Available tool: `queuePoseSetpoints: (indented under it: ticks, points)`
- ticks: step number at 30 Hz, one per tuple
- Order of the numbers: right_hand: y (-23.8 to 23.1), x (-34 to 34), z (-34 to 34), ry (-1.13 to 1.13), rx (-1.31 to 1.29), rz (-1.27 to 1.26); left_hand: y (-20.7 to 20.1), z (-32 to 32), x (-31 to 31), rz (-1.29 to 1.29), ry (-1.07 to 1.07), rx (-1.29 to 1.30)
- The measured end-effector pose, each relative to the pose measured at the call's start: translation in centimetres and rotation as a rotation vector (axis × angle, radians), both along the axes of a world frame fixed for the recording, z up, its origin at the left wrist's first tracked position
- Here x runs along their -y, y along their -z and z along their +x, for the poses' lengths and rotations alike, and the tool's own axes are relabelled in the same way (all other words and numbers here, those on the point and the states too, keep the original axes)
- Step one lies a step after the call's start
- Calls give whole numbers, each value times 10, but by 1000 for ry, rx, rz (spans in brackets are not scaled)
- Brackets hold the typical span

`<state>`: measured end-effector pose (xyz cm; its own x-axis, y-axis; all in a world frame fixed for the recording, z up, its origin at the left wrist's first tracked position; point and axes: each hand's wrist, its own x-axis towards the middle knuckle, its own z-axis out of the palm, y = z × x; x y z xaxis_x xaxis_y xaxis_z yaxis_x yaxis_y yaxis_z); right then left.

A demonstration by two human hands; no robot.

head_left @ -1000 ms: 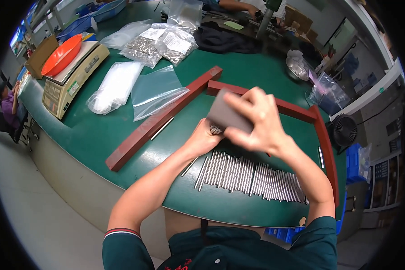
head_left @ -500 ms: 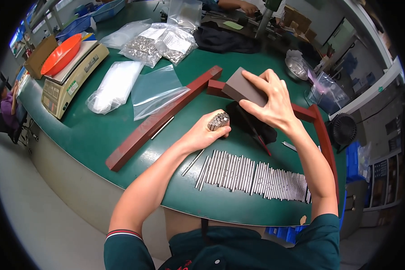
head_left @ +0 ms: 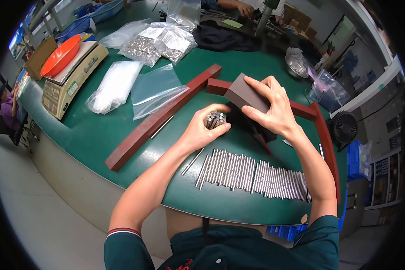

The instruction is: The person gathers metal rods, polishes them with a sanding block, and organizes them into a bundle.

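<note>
My left hand is curled round an upright bundle of thin metal rods, their ends facing up. To its right, my right hand grips a brown-grey rectangular block between thumb and fingers, tilted above the bench. Beneath the block lies a dark cloth-like item, partly hidden by my hand. A long row of loose metal rods lies side by side on the green bench nearer to me. One single rod rests apart, left of that row.
Dark red bars frame the work area on the green bench. Clear plastic bags, a scale with an orange tray, and bags of metal parts stand farther left. Another person's hand shows at the back.
My left hand's fingers have loosened and spread a little round the rods, and the bundle has shifted slightly left. The block in my right hand has moved slightly right and down.
</note>
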<state>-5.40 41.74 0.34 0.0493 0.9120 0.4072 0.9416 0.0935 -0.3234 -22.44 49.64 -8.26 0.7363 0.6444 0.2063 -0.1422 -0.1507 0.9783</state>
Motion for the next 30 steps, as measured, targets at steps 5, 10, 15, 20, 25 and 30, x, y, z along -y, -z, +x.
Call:
queuePoseSetpoints:
  ticks: [5,10,15,20,25,30]
  points:
    - [3,-4,-5,-10,-5,-34,-1,2,3,11,41,-53]
    - [0,-9,-10,-44,-18,-3,-2,2,3,6,-43,-124]
    - [4,-14,-17,-96,-3,30,7,7,5,-93,7,-20]
    - [1,-4,-53,-360,180,36,15,-3,9,-389,144,249]
    - [11,-11,-41,-321,178,44,16,6,8,26,-58,64]
    - [9,-19,-33,-195,228,35,16,6,9,-27,-52,71]
